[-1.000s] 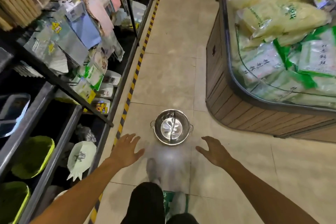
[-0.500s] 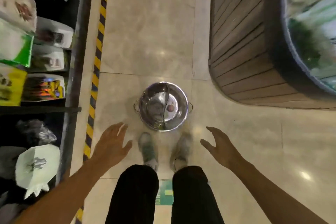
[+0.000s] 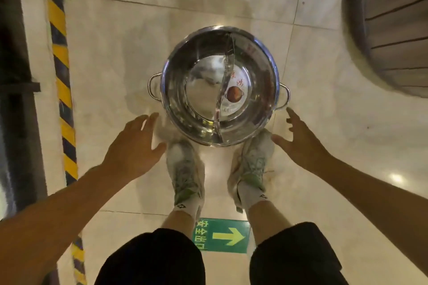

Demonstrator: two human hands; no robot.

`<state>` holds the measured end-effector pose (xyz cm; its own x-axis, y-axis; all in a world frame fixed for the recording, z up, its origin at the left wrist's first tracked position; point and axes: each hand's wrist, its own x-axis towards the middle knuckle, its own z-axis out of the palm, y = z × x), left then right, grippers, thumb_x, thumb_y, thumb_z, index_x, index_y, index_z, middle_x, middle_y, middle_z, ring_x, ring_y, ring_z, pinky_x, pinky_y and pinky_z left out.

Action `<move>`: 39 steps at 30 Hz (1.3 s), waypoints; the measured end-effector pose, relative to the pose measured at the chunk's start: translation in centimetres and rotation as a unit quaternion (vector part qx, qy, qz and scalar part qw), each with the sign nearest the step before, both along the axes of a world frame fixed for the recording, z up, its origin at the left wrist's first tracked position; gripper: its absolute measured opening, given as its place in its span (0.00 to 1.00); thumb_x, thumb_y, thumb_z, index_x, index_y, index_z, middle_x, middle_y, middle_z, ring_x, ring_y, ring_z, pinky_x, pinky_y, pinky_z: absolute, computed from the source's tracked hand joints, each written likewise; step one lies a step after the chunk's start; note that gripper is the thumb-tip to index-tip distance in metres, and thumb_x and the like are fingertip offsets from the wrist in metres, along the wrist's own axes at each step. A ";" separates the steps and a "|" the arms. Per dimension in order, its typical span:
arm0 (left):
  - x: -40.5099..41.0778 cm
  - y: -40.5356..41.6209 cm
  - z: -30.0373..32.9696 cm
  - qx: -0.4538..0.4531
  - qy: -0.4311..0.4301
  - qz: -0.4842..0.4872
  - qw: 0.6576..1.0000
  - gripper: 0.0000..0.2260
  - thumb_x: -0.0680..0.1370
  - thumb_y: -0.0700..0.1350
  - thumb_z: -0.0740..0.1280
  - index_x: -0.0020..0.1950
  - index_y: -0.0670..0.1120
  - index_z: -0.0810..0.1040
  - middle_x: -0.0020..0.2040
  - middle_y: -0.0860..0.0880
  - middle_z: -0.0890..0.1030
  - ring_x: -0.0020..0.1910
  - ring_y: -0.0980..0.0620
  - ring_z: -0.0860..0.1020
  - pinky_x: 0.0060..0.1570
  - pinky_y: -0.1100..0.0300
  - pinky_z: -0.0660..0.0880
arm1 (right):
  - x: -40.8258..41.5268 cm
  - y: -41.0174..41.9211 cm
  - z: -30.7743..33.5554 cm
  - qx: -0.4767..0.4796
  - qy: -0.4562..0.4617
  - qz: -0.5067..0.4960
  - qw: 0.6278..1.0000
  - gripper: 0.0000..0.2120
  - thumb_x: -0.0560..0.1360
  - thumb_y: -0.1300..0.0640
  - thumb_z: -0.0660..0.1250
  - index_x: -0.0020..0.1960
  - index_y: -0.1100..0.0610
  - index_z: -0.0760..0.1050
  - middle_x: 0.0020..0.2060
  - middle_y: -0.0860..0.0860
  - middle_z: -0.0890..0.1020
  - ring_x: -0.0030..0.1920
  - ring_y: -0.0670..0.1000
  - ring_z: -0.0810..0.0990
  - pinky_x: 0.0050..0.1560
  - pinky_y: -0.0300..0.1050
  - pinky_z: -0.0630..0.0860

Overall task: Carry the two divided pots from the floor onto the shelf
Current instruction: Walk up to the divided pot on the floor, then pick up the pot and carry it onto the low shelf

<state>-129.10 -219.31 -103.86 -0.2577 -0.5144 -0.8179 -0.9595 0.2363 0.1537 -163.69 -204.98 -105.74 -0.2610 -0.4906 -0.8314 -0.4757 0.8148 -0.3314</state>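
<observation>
A: Where is the divided pot (image 3: 220, 85) sitting?

B: It is sitting on the tiled floor (image 3: 115, 53), right in front of the person's shoes (image 3: 185, 169), between the striped floor edge (image 3: 60, 58) on the left and the wooden counter (image 3: 393, 25) at the top right corner. Only one pot is showing; whether a second is nested under it, I cannot tell.

A: And the hands?

B: Both are hanging empty with fingers spread, the left hand (image 3: 134, 146) near the left handle (image 3: 154, 87), the right hand (image 3: 298, 141) just beside the right handle (image 3: 284, 97). Neither is touching metal.

A: How is it going to handle?

B: I am judging it stiff, thin steel, likely light but slick. The two loop handles are looking like the surest hold, one per hand, keeping it level.
</observation>
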 end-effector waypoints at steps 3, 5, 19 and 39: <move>-1.1 -1.3 -6.0 -0.001 0.015 0.069 0.997 0.41 0.77 0.58 0.67 0.82 0.48 0.48 0.78 0.39 0.63 0.74 0.36 0.66 0.69 0.40 0.68 | -0.5 -1.1 -5.7 -0.029 0.005 -0.058 0.998 0.53 0.69 0.40 0.71 0.82 0.52 0.42 0.77 0.57 0.63 0.71 0.57 0.69 0.67 0.50 0.69; -2.1 -2.1 -9.3 -0.018 0.036 0.125 0.991 0.47 0.74 0.61 0.69 0.82 0.49 0.43 0.72 0.35 0.68 0.68 0.34 0.71 0.64 0.38 0.73 | -0.4 -1.6 -8.9 -0.040 0.016 -0.097 0.994 0.57 0.66 0.36 0.69 0.81 0.50 0.36 0.81 0.55 0.54 0.77 0.59 0.62 0.73 0.57 0.65; -2.8 -1.7 -16.5 -0.106 0.182 0.340 0.917 0.58 0.62 0.57 0.77 0.81 0.53 0.43 0.74 0.40 0.68 0.58 0.45 0.79 0.63 0.49 0.75 | -0.2 0.7 -16.4 -0.179 0.057 -0.164 0.968 0.50 0.72 0.50 0.77 0.79 0.45 0.44 0.69 0.33 0.71 0.46 0.48 0.84 0.43 0.30 0.80; -0.4 -7.4 12.8 -0.081 0.224 0.400 0.885 0.48 0.66 0.37 0.81 0.79 0.45 0.56 0.69 0.36 0.71 0.63 0.34 0.74 0.61 0.46 0.76 | 0.3 -5.8 13.5 -0.170 0.037 -0.208 0.963 0.51 0.69 0.54 0.80 0.79 0.44 0.50 0.41 0.48 0.82 0.40 0.44 0.81 0.37 0.32 0.72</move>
